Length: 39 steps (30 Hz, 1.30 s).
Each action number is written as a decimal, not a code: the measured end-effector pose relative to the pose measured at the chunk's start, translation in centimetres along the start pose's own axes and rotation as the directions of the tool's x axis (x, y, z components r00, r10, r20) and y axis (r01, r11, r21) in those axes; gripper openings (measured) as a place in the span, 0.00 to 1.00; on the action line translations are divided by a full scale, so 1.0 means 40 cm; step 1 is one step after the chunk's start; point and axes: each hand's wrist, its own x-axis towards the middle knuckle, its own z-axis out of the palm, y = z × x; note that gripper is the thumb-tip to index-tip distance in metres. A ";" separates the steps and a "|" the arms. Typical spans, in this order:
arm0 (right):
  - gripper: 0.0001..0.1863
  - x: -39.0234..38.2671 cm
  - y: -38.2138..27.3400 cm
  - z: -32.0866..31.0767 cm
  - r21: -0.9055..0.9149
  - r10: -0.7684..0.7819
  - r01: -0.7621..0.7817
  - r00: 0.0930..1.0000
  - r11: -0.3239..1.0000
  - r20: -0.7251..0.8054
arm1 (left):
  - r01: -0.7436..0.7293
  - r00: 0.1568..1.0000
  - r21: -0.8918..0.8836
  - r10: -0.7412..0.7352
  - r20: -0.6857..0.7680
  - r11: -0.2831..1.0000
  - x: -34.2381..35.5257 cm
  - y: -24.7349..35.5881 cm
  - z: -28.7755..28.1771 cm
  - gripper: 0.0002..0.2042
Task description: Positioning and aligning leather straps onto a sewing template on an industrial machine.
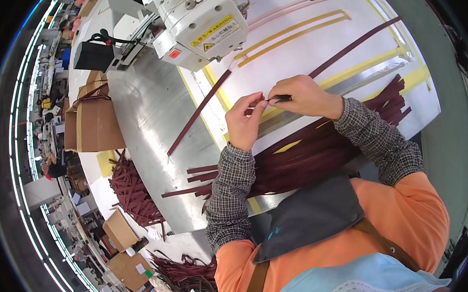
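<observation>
A white sewing machine (200, 27) is being carried at the far edge of the metal table (146, 114). Brown cardboard boxes (90, 120) are being kept along its left edge. A heap of dark red strips (135, 192) is being held at the near-left corner.

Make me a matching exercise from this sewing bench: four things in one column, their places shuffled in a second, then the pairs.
Things
1. white sewing machine head
2. pile of dark maroon leather strips
3. brown cardboard box
4. left hand

Places
A. at the bench's near edge, under the checked sleeves
B. at the top, above the metal plate
C. beside the right hand, both pinching a small dark strip end
D. on the bench's left side, next to the metal plate

Pairs: 1-B, 2-A, 3-D, 4-C
</observation>
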 end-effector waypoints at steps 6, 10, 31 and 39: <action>0.10 -0.005 -0.014 -0.001 0.037 -0.005 0.004 1.000 0.999 0.017 | 0.184 0.975 0.011 -0.184 0.122 0.983 -0.017 0.001 -0.034 0.08; 0.09 -0.012 -0.038 -0.013 0.092 0.037 -0.039 0.999 0.995 0.032 | 0.074 0.994 -0.129 -0.063 0.088 0.989 -0.027 -0.001 -0.017 0.07; 0.06 -0.041 -0.065 0.000 0.067 0.003 -0.001 0.999 0.998 -0.043 | 0.191 0.978 -0.240 -0.163 0.131 0.952 -0.061 0.024 -0.020 0.06; 0.07 -0.047 -0.055 0.015 0.088 0.054 -0.049 0.997 0.995 -0.062 | 0.225 0.974 -0.262 -0.209 0.085 0.939 -0.063 0.018 -0.006 0.06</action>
